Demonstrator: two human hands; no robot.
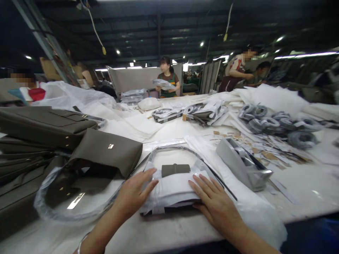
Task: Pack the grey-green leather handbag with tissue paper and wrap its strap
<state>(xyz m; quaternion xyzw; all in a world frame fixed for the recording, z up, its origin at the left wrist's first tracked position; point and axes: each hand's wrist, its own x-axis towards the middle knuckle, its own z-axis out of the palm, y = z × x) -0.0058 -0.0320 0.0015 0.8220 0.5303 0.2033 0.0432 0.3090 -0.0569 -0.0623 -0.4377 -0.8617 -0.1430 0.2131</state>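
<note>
A handbag wrapped in white sheeting lies flat in front of me, its wrapped handle arching away from me. A small dark green piece with a band across its middle rests on top. My left hand lies on the bag's left side, fingers stretched and thumb apart. At the right side my right hand presses flat, fingers spread over the white sheet, thumb near the front edge. A dark olive handbag with a plastic-wrapped handle sits just left of my left hand.
More olive bags are stacked at the left. A grey tape dispenser stands to the right, near loose paper tags and plastic-wrapped rolls. Further back are wrapped bundles and white sheets. A person across the table holds a wrapped package.
</note>
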